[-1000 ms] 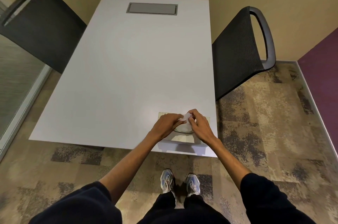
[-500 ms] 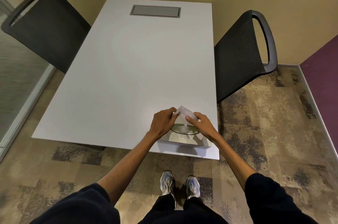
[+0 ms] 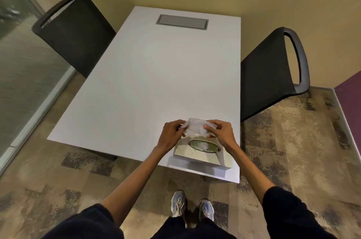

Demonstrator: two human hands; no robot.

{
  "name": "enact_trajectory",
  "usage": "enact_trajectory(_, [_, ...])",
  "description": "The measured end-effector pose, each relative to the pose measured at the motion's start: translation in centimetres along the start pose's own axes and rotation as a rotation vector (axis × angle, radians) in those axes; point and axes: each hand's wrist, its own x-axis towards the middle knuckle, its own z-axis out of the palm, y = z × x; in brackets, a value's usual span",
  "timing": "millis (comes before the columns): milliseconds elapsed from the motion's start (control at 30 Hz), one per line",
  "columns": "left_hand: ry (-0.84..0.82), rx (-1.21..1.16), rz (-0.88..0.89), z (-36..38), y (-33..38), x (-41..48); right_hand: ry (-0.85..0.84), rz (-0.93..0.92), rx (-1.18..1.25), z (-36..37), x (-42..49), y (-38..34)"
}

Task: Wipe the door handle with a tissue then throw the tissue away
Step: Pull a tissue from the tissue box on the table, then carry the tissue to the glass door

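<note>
Both hands are meeting above the near right corner of a white table (image 3: pixel 148 86), sharing a grip on a single white tissue (image 3: pixel 195 128). Left hand (image 3: pixel 172 135) is pinching the tissue's left edge between thumb and fingertips, while right hand (image 3: pixel 220 131) is clamping the right side, its thumb pressing on top of the crumpled sheet. Stretching between the two hands, the tissue is hanging clear of the tabletop and sitting just above the far edge of a cream tissue box (image 3: pixel 199 154).

That box is resting at the table's near edge, close to the right corner, with an oval opening (image 3: pixel 204 146) rimmed in shiny metal facing up. More white tissue is showing inside the opening, lying below the rim and apart from the sheet in the hands.

Dark sleeves are covering the upper arms, and a pair of grey-blue sneakers (image 3: pixel 192 208) is standing on patterned carpet (image 3: pixel 293 151) just short of the table. One black chair (image 3: pixel 76 33) is standing at the left edge of the table and another black chair (image 3: pixel 271 74) at the right edge. A grey rectangular panel (image 3: pixel 182 22) is sitting flush in the tabletop near the far edge.
</note>
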Motion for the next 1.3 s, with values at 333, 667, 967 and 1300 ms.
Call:
enact_trajectory(333, [0.222,0.024,-0.027,-2.2,0.0,-2.0,-0.032,-0.059,0.053,2.8,1.1,-2.5])
enact_trajectory(667, [0.581,0.047,-0.208,-2.8,1.1,-6.5,-0.253,-0.200,-0.109,6.0,1.6,-5.2])
enact_trajectory(967, [0.889,0.048,-0.303,-1.5,2.3,-13.1,-0.472,-0.364,-0.264,8.7,-1.4,-4.7])
enact_trajectory(1300, [1.208,0.207,-0.519,0.0,2.3,-29.6,-0.928,-0.469,-0.449,16.4,-12.2,-3.4])
